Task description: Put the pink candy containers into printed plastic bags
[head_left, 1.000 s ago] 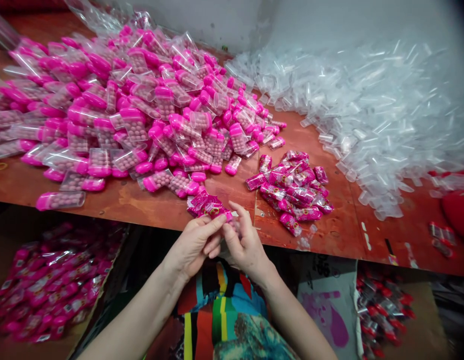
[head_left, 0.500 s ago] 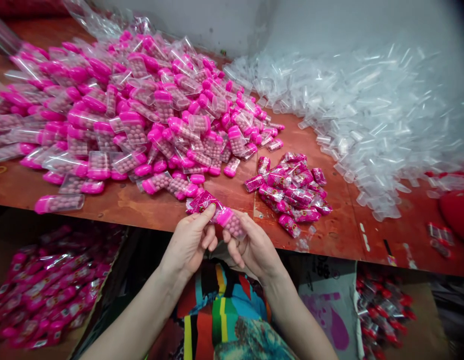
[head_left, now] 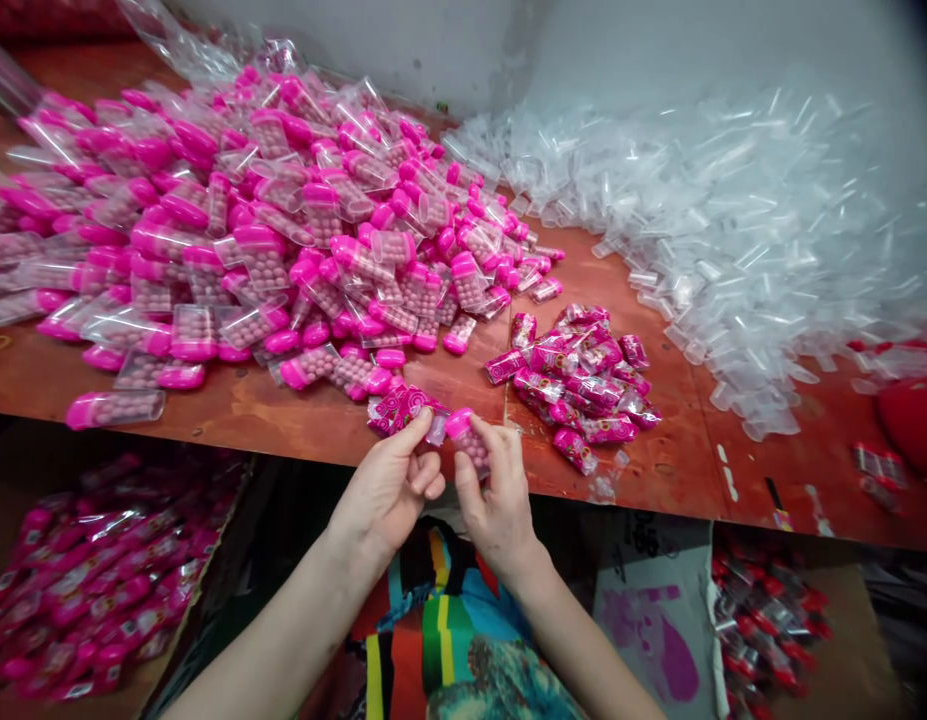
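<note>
Head view: I look down on my two hands, which meet near the front edge of the red table (head_left: 298, 428).
Left hand: my left hand (head_left: 384, 482) is pinched, with the thumb pressed flat on the printed film (head_left: 395, 406); the other fingers curl loosely below.
Right hand: my right hand (head_left: 506, 505) makes a small gap between thumb and index finger, and in this gap it has the bottle (head_left: 464, 436).
Bottle place: it is at the table's front edge, just beside the film's clear end (head_left: 436, 430); it seems apart from it, by a narrow gap.
Good handling: I think the cap (head_left: 458, 423) should face the clear end squarely, because a tilted bottle could catch the thin film and tear it. In my judgement, a light pinch low on the bottle leaves the cap free, and the left thumb should press only enough that the film does not slide.
Bottle look: bright pink cap, clear body, pale pink beads (head_left: 475, 450) inside; it leans, cap up and toward the left hand. My fingers hide its lower part.
Film look: dark pink, shiny, with swirl print, creased. Whether it is one piece or several, I cannot tell.
Around: similar bottles (head_left: 264, 262) are heaped on the left, wrapped packs (head_left: 587, 385) lie to the right, and clear tubes (head_left: 703, 250) spread behind these.
</note>
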Demonstrator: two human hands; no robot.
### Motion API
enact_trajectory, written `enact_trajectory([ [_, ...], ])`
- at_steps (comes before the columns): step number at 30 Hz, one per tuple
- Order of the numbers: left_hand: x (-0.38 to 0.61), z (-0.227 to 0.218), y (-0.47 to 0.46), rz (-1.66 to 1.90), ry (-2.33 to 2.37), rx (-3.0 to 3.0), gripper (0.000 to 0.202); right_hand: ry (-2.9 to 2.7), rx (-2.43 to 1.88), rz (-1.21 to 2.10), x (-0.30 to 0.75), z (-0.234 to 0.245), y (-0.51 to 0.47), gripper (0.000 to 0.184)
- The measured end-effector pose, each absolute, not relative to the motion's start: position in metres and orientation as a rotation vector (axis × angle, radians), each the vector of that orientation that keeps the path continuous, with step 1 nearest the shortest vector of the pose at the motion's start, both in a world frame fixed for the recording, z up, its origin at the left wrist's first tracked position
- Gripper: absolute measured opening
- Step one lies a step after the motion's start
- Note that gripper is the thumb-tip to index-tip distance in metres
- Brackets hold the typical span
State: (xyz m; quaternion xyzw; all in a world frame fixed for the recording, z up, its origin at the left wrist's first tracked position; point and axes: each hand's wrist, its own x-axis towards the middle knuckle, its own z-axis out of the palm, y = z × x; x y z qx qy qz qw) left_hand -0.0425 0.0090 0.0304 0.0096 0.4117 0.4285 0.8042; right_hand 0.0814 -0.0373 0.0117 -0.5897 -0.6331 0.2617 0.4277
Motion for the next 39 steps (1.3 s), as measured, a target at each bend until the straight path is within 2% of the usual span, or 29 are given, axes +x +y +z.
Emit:
enact_trajectory([
  [5,-0.041,0.025,0.006,0.867,0.894,0.104,0.037,-1.714,-1.435,0.519,0.08,-0.004,-0.042,0.049],
  [8,-0.043,0.025,0.004,0.854,0.89,0.199,0.036,-1.667,-1.421,0.599,0.08,-0.007,-0.044,0.052],
  [14,-0.046,0.028,0.004,0.798,0.842,0.321,0.032,-1.205,-1.338,1.246,0.08,0.006,-0.041,0.051],
  [17,-0.045,0.029,0.005,0.784,0.826,0.339,0.032,-1.127,-1.314,1.42,0.081,0.009,-0.04,0.05],
  [19,-0.044,0.028,0.005,0.779,0.834,0.331,0.033,-1.215,-1.364,1.331,0.082,0.007,-0.041,0.051],
  [22,-0.042,0.025,0.004,0.808,0.873,0.31,0.032,-1.481,-1.495,0.942,0.082,0.002,-0.044,0.058],
  [24,-0.041,0.023,0.003,0.841,0.907,0.296,0.033,-1.604,-1.547,0.819,0.083,0.001,-0.044,0.061],
  [31,-0.039,0.019,0.003,0.827,0.871,0.244,0.031,-1.253,-1.393,1.292,0.083,0.009,-0.041,0.06],
  [39,-0.038,0.016,0.001,0.828,0.902,0.26,0.033,-1.216,-1.457,1.129,0.083,0.003,-0.043,0.059],
])
